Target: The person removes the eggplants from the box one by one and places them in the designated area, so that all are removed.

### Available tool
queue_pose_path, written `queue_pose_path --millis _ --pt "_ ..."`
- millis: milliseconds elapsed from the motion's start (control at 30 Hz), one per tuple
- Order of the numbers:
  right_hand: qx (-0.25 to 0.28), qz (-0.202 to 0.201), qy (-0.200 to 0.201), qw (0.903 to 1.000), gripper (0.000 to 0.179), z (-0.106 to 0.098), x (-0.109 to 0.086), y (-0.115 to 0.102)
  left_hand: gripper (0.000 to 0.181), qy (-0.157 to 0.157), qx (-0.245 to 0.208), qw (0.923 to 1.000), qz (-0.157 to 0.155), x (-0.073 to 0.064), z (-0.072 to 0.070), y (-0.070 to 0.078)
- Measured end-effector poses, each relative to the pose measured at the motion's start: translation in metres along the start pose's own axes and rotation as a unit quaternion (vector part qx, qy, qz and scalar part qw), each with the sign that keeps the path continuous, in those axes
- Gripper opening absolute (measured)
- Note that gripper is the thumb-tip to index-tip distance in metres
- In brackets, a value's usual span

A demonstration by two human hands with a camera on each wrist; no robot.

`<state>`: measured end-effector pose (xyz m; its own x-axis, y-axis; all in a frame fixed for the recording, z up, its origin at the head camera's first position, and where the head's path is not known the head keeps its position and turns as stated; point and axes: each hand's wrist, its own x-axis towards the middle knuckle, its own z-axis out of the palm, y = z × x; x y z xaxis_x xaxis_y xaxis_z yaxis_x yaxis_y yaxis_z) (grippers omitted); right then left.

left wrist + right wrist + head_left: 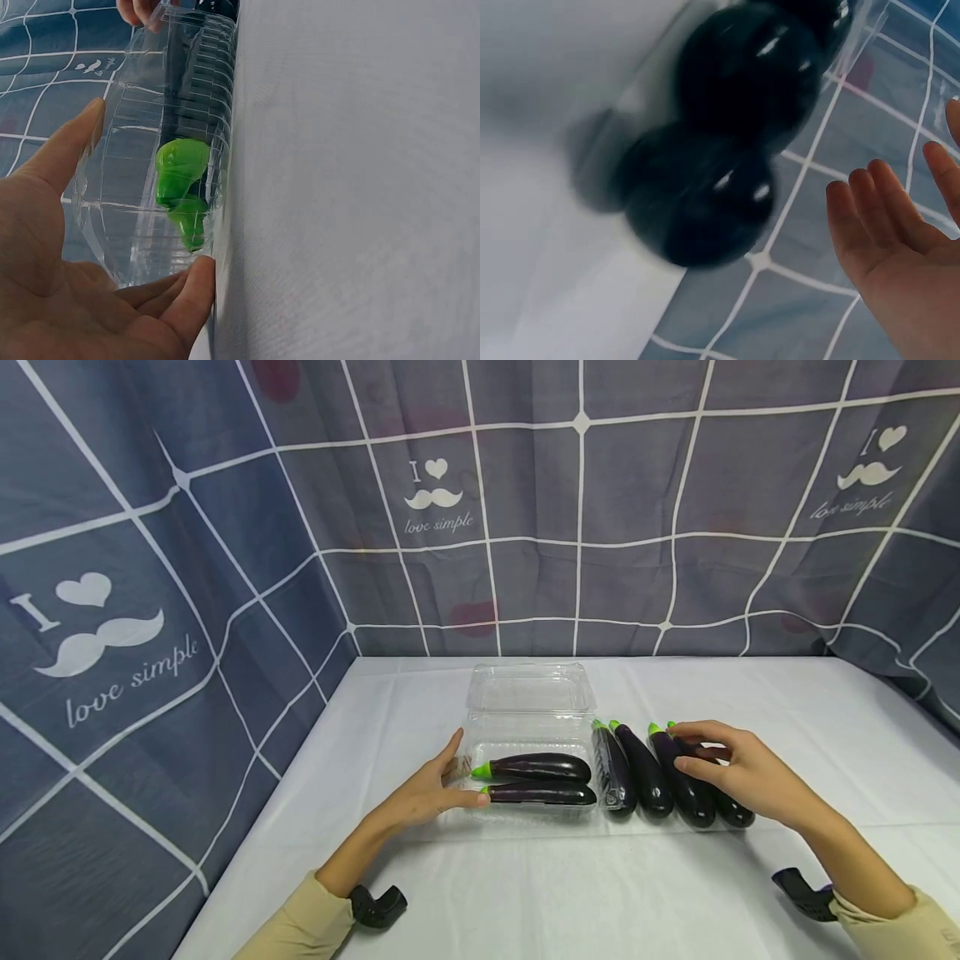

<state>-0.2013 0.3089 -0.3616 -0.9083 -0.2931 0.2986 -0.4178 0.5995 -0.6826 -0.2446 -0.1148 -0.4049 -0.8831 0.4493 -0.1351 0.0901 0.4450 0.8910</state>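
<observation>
A clear plastic box [525,727] lies with its lid folded back, two dark eggplants [540,767] side by side in its near half, their green stem ends to the left. Against the box's left end lies my left hand [423,789], fingers spread and thumb near the front corner. The left wrist view shows the ribbed wall [150,105] between thumb and fingers, with green stem ends [182,172] behind it. My right hand [738,768] hovers over the rightmost eggplant [731,810], fingers bent loosely near its stem. In the right wrist view its fingers [885,199] stand apart from the eggplants.
Several eggplants [648,777] stand in a slanted row right of the box; the leftmost [615,777] has a clear plastic sheen. A white cloth [570,893] covers the table. A grey checked curtain [525,485] hangs behind and at the sides.
</observation>
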Motion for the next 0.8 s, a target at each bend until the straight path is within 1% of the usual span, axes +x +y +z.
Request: queue_pose_path --millis 167,367,533,700,800 --pt "0.005 -0.029 -0.009 0.9995 0.034 0.012 0.007 -0.012 0.118 -0.002 -0.001 1.0000 0.003 0.000 -0.001 0.000" --pt "0.011 -0.053 -0.015 0.9984 0.033 0.027 0.014 -0.025 0.117 0.001 -0.004 1.0000 0.000 -0.001 -0.001 0.001" --pt "0.006 -0.059 -0.020 0.9980 0.032 0.039 0.021 -0.032 0.117 0.003 0.000 1.0000 0.002 -0.001 -0.002 0.002" --pt "-0.005 -0.051 -0.019 0.9985 0.033 0.052 0.026 -0.034 0.117 -0.005 -0.003 1.0000 0.004 0.000 -0.001 0.001" --pt "0.007 -0.050 -0.026 0.9984 0.034 0.060 0.030 -0.034 0.117 -0.005 0.000 1.0000 0.006 0.000 -0.001 0.000"
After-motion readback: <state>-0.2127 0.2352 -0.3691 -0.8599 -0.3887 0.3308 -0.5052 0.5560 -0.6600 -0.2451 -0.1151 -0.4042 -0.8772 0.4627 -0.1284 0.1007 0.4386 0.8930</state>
